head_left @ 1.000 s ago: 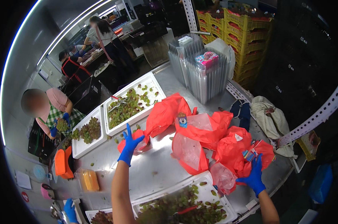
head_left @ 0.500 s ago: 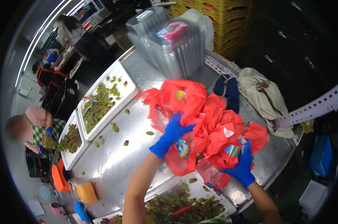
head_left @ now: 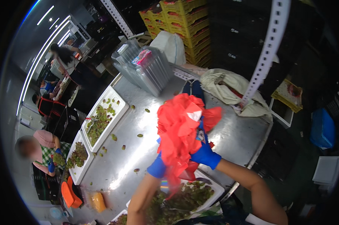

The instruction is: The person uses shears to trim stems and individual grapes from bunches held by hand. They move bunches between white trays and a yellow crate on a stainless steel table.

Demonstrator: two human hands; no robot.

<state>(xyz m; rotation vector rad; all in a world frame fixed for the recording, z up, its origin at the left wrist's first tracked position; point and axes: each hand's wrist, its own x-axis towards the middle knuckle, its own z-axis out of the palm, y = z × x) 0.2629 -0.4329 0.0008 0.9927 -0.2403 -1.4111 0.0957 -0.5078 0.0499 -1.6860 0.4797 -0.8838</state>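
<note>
Red plastic bags [head_left: 178, 129], which half a second ago lay spread toward the right edge of the metal table [head_left: 238, 140], are now gathered into one tall bundle between the two hands, and the right part of the surface lies bare. Bundle is over the middle of the near edge, its lower end in front of the near foam tray [head_left: 215, 193] with grapes. Right hand [head_left: 206, 153], in blue glove, has its fingers laid along the right side of the bundle, holding the plastic. Left hand [head_left: 157, 165], also gloved, is at the lower left of it; its fingers are mostly hidden by the plastic, so I cannot tell how they are bent. Beyond the bundle, toward the far edge, lies a dark blue item [head_left: 193, 89], and near the far right corner a pale sack [head_left: 223, 84]. Stacked clear boxes [head_left: 148, 73] stand near the far left corner. Loose grapes [head_left: 140, 135] are scattered toward the left edge.
</note>
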